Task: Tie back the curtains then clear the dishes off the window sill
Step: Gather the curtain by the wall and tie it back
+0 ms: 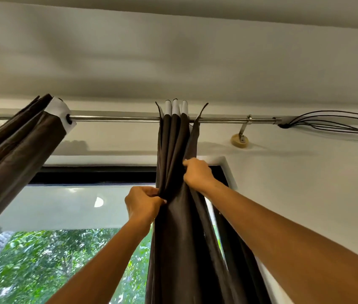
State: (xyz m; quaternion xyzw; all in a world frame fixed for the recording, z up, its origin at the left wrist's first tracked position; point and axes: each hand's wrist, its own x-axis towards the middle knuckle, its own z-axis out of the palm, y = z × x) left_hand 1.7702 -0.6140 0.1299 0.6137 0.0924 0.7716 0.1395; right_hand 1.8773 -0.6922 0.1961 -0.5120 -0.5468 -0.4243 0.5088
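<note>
brown right curtain [180,216] bunched; left hand [143,204] and right hand [197,174] clench folds. risk: hard tug strains rod [116,118].

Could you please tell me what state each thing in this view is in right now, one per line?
Right curtain: hanging from the rod, bunched into tight folds, gripped by both hands.
Left curtain: gathered at the left, hanging on the rod, untouched.
Left hand: fingers curled, pinching the folds.
Right hand: gripping the folds higher up.
Curtain rod: mounted, bare between the curtains.
Window: uncovered between the curtains.
Cables: fanning out from beside the rod's right end.
</note>
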